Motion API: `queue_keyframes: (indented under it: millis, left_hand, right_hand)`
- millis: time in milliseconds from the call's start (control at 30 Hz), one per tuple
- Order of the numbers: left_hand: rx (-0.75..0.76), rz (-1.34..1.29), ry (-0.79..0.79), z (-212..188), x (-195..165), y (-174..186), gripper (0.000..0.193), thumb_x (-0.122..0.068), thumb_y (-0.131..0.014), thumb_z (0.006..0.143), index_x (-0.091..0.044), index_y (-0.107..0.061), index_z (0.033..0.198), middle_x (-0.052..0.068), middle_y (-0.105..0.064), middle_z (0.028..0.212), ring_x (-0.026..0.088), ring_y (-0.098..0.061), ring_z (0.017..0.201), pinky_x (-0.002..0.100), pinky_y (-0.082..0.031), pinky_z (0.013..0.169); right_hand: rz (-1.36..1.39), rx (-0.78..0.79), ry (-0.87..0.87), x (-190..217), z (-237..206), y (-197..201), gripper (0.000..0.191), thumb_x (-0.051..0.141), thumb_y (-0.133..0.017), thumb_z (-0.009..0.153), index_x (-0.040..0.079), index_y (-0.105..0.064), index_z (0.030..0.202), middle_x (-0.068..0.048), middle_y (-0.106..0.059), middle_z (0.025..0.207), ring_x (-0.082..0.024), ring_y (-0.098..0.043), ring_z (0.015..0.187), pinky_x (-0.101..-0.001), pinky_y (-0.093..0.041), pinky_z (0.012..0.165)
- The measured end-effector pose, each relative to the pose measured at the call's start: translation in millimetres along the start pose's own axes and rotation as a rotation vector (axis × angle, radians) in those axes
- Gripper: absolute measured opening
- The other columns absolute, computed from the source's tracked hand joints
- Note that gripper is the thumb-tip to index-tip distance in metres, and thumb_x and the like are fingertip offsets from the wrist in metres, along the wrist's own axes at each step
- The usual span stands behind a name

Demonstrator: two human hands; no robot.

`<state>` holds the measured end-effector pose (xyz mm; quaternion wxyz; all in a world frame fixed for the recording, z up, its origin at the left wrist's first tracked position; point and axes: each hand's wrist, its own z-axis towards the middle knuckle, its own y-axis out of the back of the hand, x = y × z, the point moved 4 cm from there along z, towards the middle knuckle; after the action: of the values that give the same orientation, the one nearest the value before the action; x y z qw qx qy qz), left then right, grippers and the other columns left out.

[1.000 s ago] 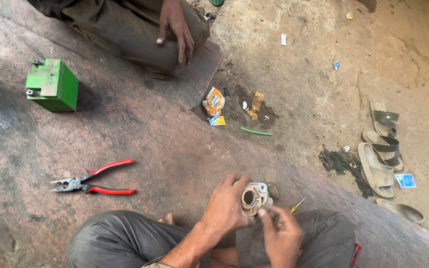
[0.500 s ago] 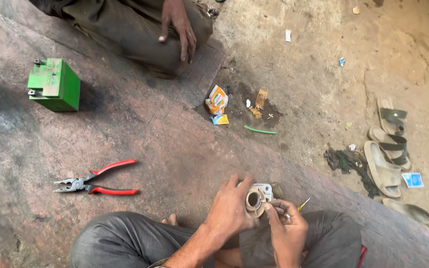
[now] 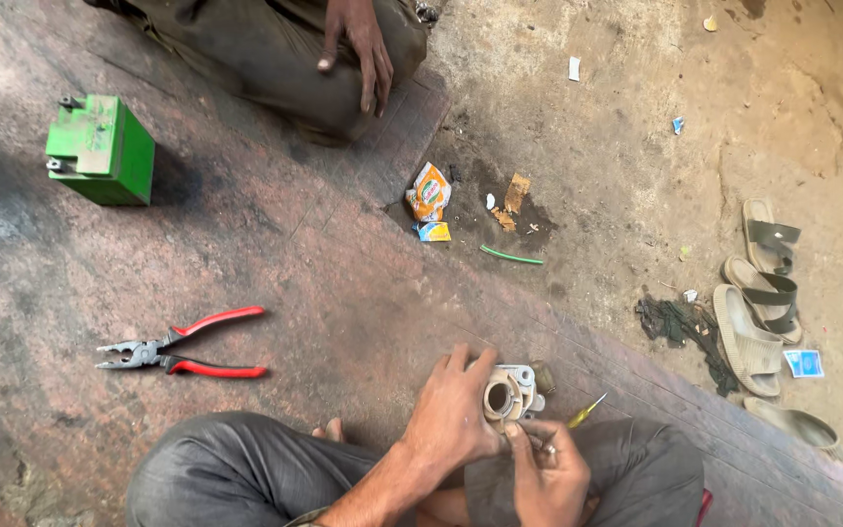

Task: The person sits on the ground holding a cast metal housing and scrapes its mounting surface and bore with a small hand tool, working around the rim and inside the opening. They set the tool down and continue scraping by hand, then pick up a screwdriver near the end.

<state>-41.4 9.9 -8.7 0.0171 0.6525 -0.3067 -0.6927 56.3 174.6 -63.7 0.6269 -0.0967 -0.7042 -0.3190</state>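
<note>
Your fingers (image 3: 461, 376) of the left hand (image 3: 453, 415) are wrapped over the small pale metal housing (image 3: 507, 393), gripping it from its 9 o'clock side so the round bore faces up toward you. Your right hand (image 3: 548, 473) sits at the housing's 5 o'clock, its fingers pinched on a thin tool whose yellow handle (image 3: 587, 410) points out toward 2 o'clock; the tip is hidden against the housing. The housing sits just above your lap, its long axis running roughly 9 to 3, and the left hand is the closer one, already on it.

At 12 o'clock on the ground lies a crumpled orange-and-white sachet (image 3: 428, 191), a small blue-and-yellow wrapper (image 3: 433, 231) just below it. At 3 o'clock, beside the sandals (image 3: 758, 293), lies a small blue card (image 3: 804, 363). The green box-shaped battery (image 3: 100, 148) stands at 10 o'clock, red-handled pliers (image 3: 182, 344) at 9.
</note>
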Motion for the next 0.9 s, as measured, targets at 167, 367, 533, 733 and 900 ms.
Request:
queue_keyframes:
  millis: [167, 367, 533, 733, 900]
  left_hand:
    - [0.001, 0.020, -0.032, -4, 2, -3, 0.072, -0.023, -0.087, 0.063, -0.007, -0.057, 0.126, 0.023, -0.057, 0.115, 0.049, -0.058, 0.105, 0.055, -0.054, 0.086]
    - [0.003, 0.015, -0.019, 0, 3, -2, 0.075, -0.026, -0.089, 0.060, -0.004, -0.057, 0.125, 0.023, -0.056, 0.112, 0.047, -0.059, 0.102, 0.056, -0.053, 0.083]
    - [-0.067, -0.011, -0.048, -3, 0, 1, 0.073, -0.029, -0.089, 0.066, -0.004, -0.059, 0.128, 0.023, -0.056, 0.115, 0.046, -0.060, 0.103, 0.054, -0.055, 0.084]
    - [-0.002, -0.015, -0.022, -2, 0, 1, 0.079, -0.028, -0.089, 0.056, -0.001, -0.058, 0.125, 0.022, -0.054, 0.113, 0.045, -0.059, 0.102, 0.054, -0.054, 0.083]
    - [-0.043, -0.011, -0.023, -3, -1, 1, 0.073, -0.028, -0.088, 0.063, -0.002, -0.059, 0.125, 0.023, -0.054, 0.114, 0.046, -0.060, 0.101, 0.054, -0.054, 0.084]
  right_hand:
    - [-0.001, -0.015, -0.023, -7, -3, 0, 0.011, 0.002, -0.074, 0.090, -0.002, -0.065, 0.096, -0.002, -0.066, 0.080, -0.005, -0.056, 0.071, -0.0216, -0.044, 0.059]
    - [0.203, -0.014, -0.063, -20, 1, -7, 0.017, -0.001, -0.075, 0.086, -0.001, -0.063, 0.098, -0.004, -0.068, 0.086, -0.007, -0.062, 0.077, -0.0227, -0.049, 0.068]
    - [0.263, -0.087, -0.179, -27, -3, -4, 0.016, -0.001, -0.072, 0.089, -0.002, -0.065, 0.103, -0.002, -0.067, 0.089, -0.007, -0.060, 0.079, -0.0221, -0.048, 0.070]
    - [0.249, -0.083, -0.201, -23, -7, -7, 0.014, -0.001, -0.072, 0.088, -0.003, -0.068, 0.101, -0.002, -0.068, 0.085, -0.005, -0.060, 0.074, -0.0201, -0.047, 0.065]
    - [0.259, -0.102, -0.299, -26, -8, -7, 0.014, -0.002, -0.075, 0.088, -0.004, -0.068, 0.100, -0.006, -0.066, 0.078, -0.008, -0.051, 0.062, -0.0232, -0.036, 0.053]
